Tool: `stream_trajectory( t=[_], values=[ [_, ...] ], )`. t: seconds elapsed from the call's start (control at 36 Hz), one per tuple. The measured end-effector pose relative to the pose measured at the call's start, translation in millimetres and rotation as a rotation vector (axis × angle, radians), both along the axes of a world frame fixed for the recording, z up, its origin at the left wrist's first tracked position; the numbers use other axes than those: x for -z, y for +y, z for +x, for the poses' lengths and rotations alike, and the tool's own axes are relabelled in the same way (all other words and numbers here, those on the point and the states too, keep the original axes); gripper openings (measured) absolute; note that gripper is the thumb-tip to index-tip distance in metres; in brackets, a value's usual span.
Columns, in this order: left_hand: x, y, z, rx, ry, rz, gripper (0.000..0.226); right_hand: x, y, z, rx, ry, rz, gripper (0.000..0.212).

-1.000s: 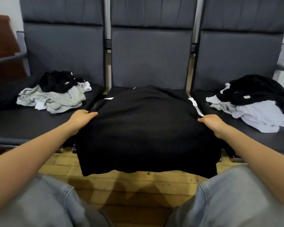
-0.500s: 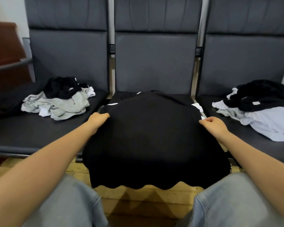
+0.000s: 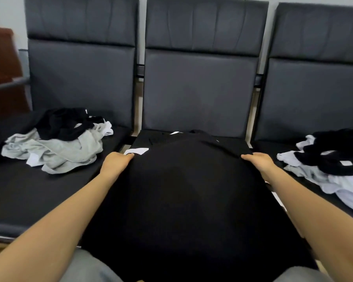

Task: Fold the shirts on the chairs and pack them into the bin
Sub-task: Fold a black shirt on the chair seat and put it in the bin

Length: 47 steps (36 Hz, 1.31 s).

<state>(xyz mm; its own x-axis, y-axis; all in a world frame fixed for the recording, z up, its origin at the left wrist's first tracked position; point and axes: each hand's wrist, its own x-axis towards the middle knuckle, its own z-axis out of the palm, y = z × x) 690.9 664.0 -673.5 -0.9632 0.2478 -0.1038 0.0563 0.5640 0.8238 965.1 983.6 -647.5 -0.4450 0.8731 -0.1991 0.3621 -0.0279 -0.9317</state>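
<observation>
Step in hand, as judged: the fold of one garment, with no packing begun and no bin in view. A black shirt (image 3: 183, 190) lies spread over the middle chair seat (image 3: 143, 137), its near part draping off the front edge toward the person's lap. The left hand (image 3: 115, 162) grips the shirt's left edge, fingers curled into the cloth; the right hand (image 3: 257, 160) holds the right edge likewise, fingertips tucked under the fabric.

Next move, as judged: both edges need to be brought inward or forward together, evenly, so the fold line runs straight; the cloth is limp and will sag where unsupported.

Materials: the shirt is matte, soft knit, with a white label (image 3: 138, 151) showing beside the left hand. The chairs are dark padded upholstery, smooth with stitched panels. A crumpled pile of grey and black garments (image 3: 55, 145) sits on the left seat; a pile of white and black garments (image 3: 330, 165) on the right seat, both unfolded
</observation>
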Motion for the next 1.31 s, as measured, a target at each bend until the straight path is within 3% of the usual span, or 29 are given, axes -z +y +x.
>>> stream_trajectory(
  t=[0.14,0.25,0.33,0.44,0.56,0.69,0.75,0.81,0.86,0.92,1.0,1.06,1.14,1.22,1.31],
  values=[
    [4,10,-4,-0.110,0.092,0.186,0.029,4,12,-8,0.167,0.148,0.081,0.027],
    [-4,8,-1,-0.282,0.101,0.378,0.009,10,20,2,0.357,0.050,0.234,0.037],
    [1,2,0,-0.214,0.121,0.229,0.010,19,24,13,0.267,-0.117,0.288,0.033],
    [-1,12,6,-0.078,0.172,-0.019,0.025,20,25,11,0.012,-0.326,0.449,0.010],
    [-27,37,0,0.039,0.393,-0.041,0.024,-6,27,-14,0.046,-0.236,0.573,0.015],
    [-43,81,-17,0.180,0.256,0.041,0.010,-34,33,-73,-0.003,-0.050,0.578,0.014],
    [-37,98,-30,0.213,0.214,0.021,0.015,-37,35,-103,-0.037,-0.019,0.556,0.018],
    [-28,109,-42,0.216,0.179,-0.018,0.038,-35,34,-129,-0.080,-0.026,0.559,0.020],
    [-16,119,-55,0.206,0.162,-0.089,0.059,-28,35,-158,-0.140,-0.111,0.570,0.026],
    [-6,127,-64,0.190,0.187,-0.192,0.065,-19,38,-183,-0.205,-0.282,0.528,0.038],
    [7,135,-74,0.183,0.313,-0.290,0.057,-1,45,-210,-0.256,-0.612,0.448,0.066],
    [12,137,-77,0.185,0.367,-0.296,0.048,11,51,-220,-0.257,-0.666,0.460,0.075],
    [18,137,-82,0.147,0.327,-0.205,0.032,22,55,-226,-0.238,-0.520,0.391,0.063],
    [15,137,-87,0.100,0.178,0.031,0.016,21,52,-224,-0.131,-0.129,0.241,0.055],
    [-12,140,-89,0.072,-0.055,0.347,0.016,-4,44,-217,-0.006,0.252,0.045,0.044]
  ],
)
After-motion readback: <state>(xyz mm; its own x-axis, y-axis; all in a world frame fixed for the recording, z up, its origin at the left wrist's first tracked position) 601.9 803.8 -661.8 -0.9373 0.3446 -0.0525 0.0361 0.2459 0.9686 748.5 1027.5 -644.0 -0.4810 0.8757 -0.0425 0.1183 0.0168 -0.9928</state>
